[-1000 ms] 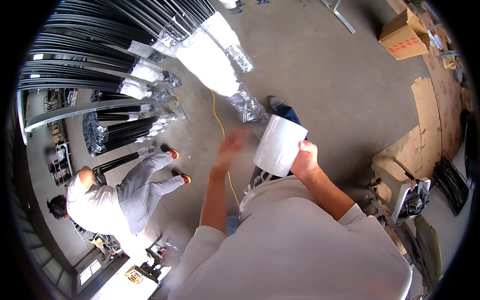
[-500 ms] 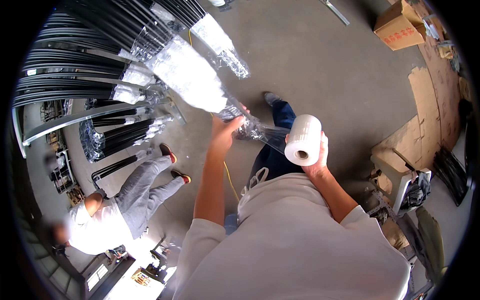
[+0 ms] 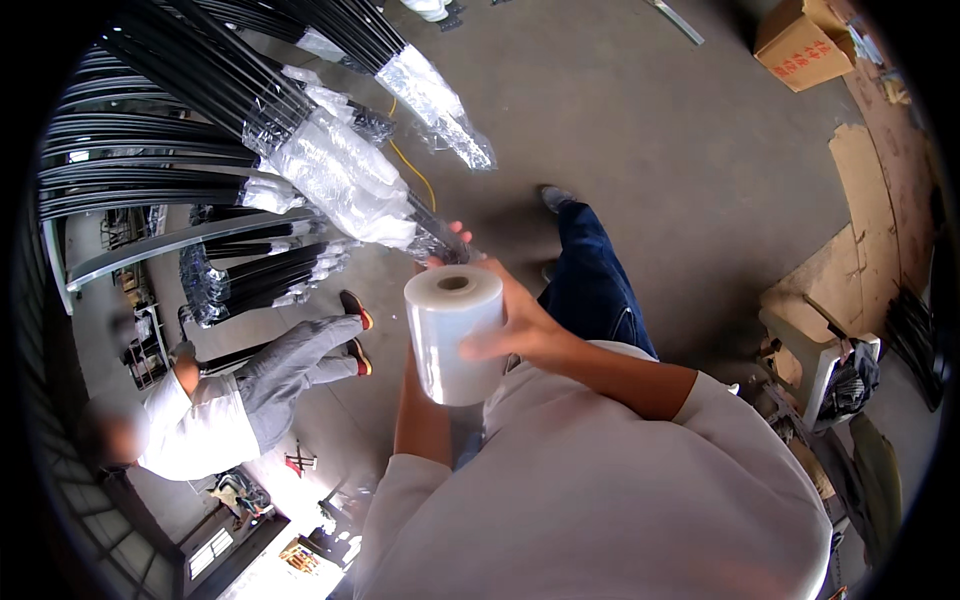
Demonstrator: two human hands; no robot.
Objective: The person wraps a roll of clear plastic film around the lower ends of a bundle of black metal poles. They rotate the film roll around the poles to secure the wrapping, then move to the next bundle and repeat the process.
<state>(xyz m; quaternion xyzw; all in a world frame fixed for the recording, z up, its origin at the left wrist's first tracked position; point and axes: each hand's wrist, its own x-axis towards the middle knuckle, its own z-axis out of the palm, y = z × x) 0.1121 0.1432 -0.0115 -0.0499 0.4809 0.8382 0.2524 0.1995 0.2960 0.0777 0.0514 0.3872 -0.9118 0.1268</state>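
A roll of clear stretch film (image 3: 440, 350) stands nearly upright in front of my body, with its cardboard core showing on top. My right hand (image 3: 512, 318) is closed round its right side. Behind it, my left hand (image 3: 461, 232) grips the wrapped tip of a bundle of long black tubes (image 3: 215, 85). Only some left fingertips show past the tip; the roll hides most of that hand. Crinkled film and white wrapping (image 3: 335, 175) cover the bundle's lower end, which slants down from the upper left.
More black tube bundles (image 3: 150, 180) with wrapped ends rest on a metal rack (image 3: 180, 245) at left. A co-worker (image 3: 215, 420) in grey trousers is at lower left. A yellow cord (image 3: 412, 170) crosses the floor. A cardboard box (image 3: 803, 47) stands far right, above flattened cardboard (image 3: 865, 190).
My right hand has brought the film roll leftward, from the right side of the bundle's tip to in front of my left hand. The roll has tipped so its upper end shows.
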